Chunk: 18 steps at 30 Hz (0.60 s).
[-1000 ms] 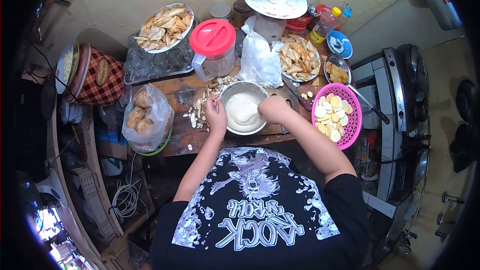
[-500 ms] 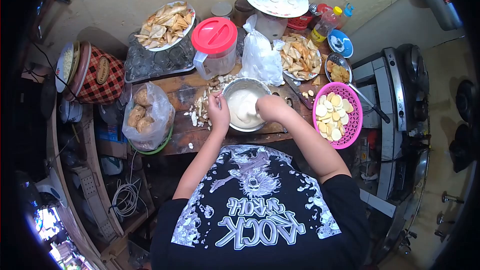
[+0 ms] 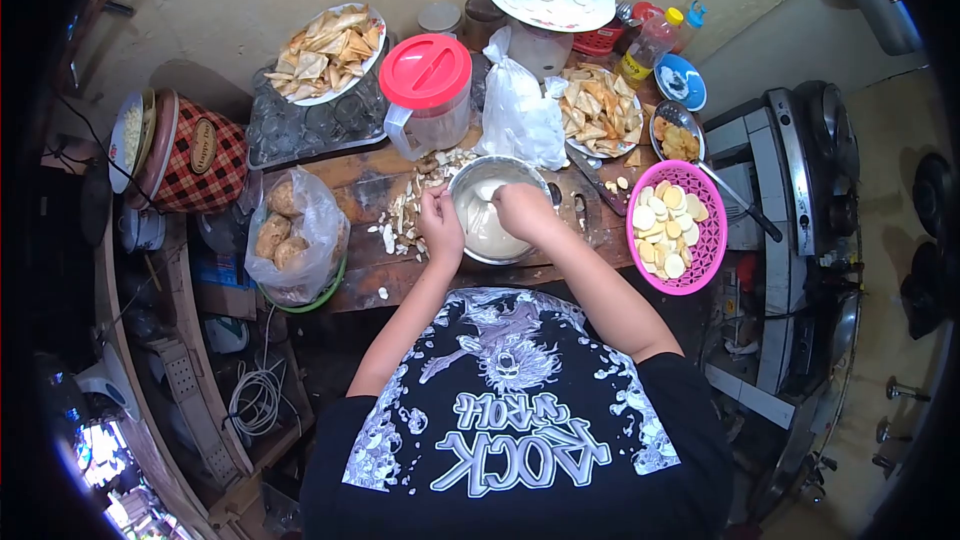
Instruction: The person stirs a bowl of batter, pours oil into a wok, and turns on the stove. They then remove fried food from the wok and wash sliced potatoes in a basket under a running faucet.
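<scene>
A metal bowl (image 3: 541,180) of smooth, creamy-white batter (image 3: 490,235) sits on the wooden table before me. My left hand (image 3: 440,223) pinches the bowl's left rim. Over the right half of the bowl, my right hand (image 3: 522,211) is closed in a fist with its knuckles above the batter; I cannot tell what utensil it grips. Peelings and crumbly scraps (image 3: 405,215) lie just left of the bowl. To the right stands a pink basket (image 3: 712,230) of pale round slices (image 3: 668,225).
Behind the bowl are a red-lidded pitcher (image 3: 428,80), a tied white plastic bag (image 3: 520,110) and a plate of folded fried pastries (image 3: 600,110). A knife (image 3: 600,180) and a strainer (image 3: 678,140) lie right. Bagged potatoes (image 3: 290,230) stand left, a stove (image 3: 800,170) far right.
My right hand has moved left and slightly up over the bowl, toward its middle. My left hand stays at the left rim.
</scene>
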### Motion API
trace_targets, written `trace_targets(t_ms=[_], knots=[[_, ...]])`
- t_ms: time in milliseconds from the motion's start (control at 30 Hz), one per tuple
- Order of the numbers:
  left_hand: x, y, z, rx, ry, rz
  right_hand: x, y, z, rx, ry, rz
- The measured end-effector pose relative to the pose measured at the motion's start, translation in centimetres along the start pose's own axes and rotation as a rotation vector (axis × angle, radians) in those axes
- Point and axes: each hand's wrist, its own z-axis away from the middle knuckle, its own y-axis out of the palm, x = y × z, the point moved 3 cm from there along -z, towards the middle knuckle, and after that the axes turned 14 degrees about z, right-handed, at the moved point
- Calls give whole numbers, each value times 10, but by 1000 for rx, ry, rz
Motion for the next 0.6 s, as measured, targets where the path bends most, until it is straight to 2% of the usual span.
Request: trace_targets(t_ms=[33, 167, 267, 300, 400, 533, 600], knots=[[-2, 1, 0, 1, 12, -19, 4, 1, 1, -22, -17, -177], [3, -6, 0, -44, 73, -71, 4, 8, 17, 280, -277, -74], [9, -10, 0, -12, -89, -22, -21, -16, 29, 416, -139, 166], [8, -10, 0, -10, -74, -33, -25, -22, 31, 344, -110, 264], [8, -9, -2, -8, -34, -37, -21, -13, 26, 146, 12, 257], [0, -8, -1, 20, -48, -65, -3, 1, 42, -110, -18, 88], [-5, -8, 0, 54, -76, -96, -4, -11, 65, -437, 4, -57]])
